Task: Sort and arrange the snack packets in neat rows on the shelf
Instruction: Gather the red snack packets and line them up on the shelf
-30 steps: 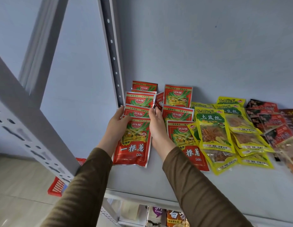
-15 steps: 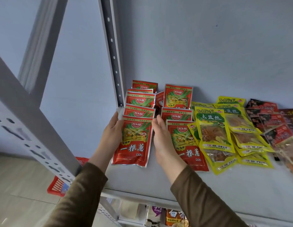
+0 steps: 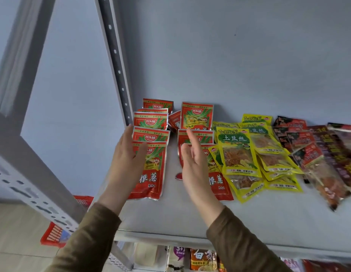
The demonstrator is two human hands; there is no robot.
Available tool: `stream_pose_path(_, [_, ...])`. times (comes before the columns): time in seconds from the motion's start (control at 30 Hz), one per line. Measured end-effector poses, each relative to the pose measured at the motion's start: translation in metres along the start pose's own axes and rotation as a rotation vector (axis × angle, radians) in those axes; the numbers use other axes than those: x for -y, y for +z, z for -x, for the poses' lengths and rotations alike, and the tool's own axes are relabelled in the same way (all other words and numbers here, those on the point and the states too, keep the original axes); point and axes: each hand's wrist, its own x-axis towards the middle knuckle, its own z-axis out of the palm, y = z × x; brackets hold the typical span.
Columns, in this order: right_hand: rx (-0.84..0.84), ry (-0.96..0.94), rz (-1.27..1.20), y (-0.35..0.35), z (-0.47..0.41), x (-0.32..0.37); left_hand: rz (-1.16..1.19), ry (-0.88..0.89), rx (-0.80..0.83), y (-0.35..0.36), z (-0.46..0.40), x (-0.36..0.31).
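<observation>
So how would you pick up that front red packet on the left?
Pinch the front red packet by its near bottom edge, coming from the open shelf front. It lies flat, its top tucked against the packet behind, and the left hand covers its left side, so the bottom edge is freest.

The shelf is pale grey, as is the wall behind it; the red packets carry green and yellow vegetable artwork, white lettering and silver edges; the yellow packets have a green band with white characters and clear windows showing orange-brown shreds; the dark packets at the far right are black and maroon with red panels; both sleeves are olive-brown; the upright post is grey with small pale holes; a red basket shows below.
</observation>
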Motion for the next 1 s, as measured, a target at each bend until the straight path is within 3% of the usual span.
stream_pose_path(0.07, [-0.026,0.041,0.040,-0.022,-0.008,-0.006,-0.019,0.200,0.039,0.017,0.012,-0.017])
stream_pose_path(0.13, [-0.003,0.141,0.072,-0.039,-0.017,-0.015,-0.027,0.362,0.194,0.042,0.019,-0.031])
stream_pose_path(0.2, [0.020,0.184,0.114,-0.050,-0.023,-0.022,-0.114,0.475,0.373,0.070,0.022,-0.038])
stream_pose_path(0.27, [0.007,0.189,0.160,-0.061,-0.025,-0.026,-0.252,0.558,0.424,0.092,0.022,-0.038])
stream_pose_path(0.43, [-0.029,0.200,0.200,-0.091,-0.027,-0.028,-0.493,0.524,0.430,0.113,0.023,-0.025])
stream_pose_path(0.53, [-0.045,0.192,0.157,-0.094,-0.032,-0.030,-0.332,0.502,0.324,0.116,0.025,-0.025])
stream_pose_path(0.63, [0.000,0.154,0.116,-0.083,-0.050,-0.028,-0.092,0.267,0.240,0.123,0.012,-0.033])
stream_pose_path(0.83, [0.016,0.160,0.231,-0.066,-0.102,-0.016,0.429,-0.308,0.293,0.125,-0.035,-0.053])
stream_pose_path(1.0, [0.092,0.232,0.321,-0.061,-0.121,-0.010,0.587,-0.481,0.258,0.122,-0.057,-0.064])
